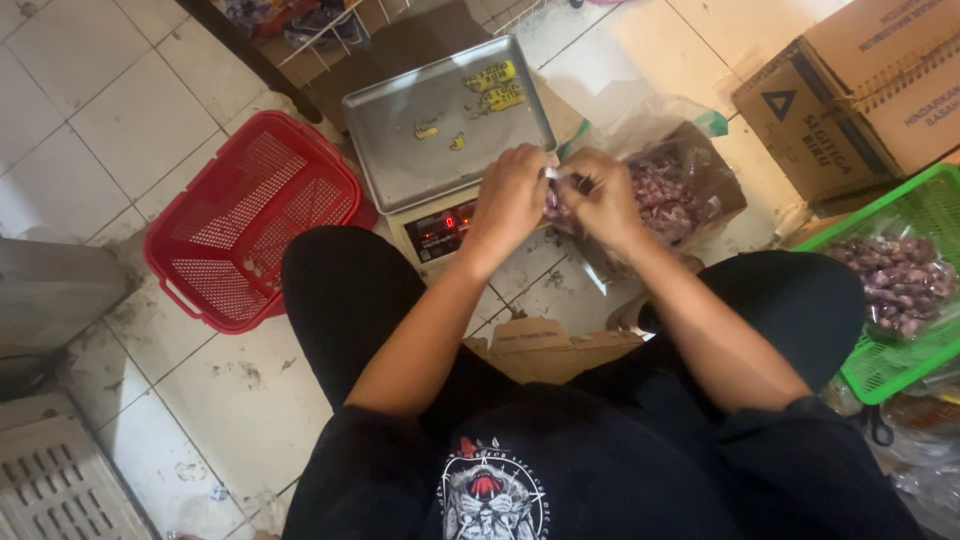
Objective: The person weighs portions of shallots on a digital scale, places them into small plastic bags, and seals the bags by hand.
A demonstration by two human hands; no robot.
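- Two hands are busy together: my left hand (510,195) and my right hand (603,197) meet just in front of the scale, fingers pinched shut on the twisted neck of a clear plastic bag (553,175).
- That bag is full of small purple-red shallots (668,195); it sits on the tiled floor (150,110) in an open brown carton (715,175), just right of the scale and in front of my knees.
- I judge the step in hand to be closing the bag's mouth, by twisting or knotting; whether a tie is in my fingers I cannot tell, they hide it.
- The next move calls for a firm pinch on the neck while the other hand winds or pulls, so the thin plastic neither slips nor tears.
- The scale's steel pan (440,125) holds only a few yellow scraps.
- A red basket (250,215) lies left of the scale; a green basket (905,300) with more shallots stands by my right knee.
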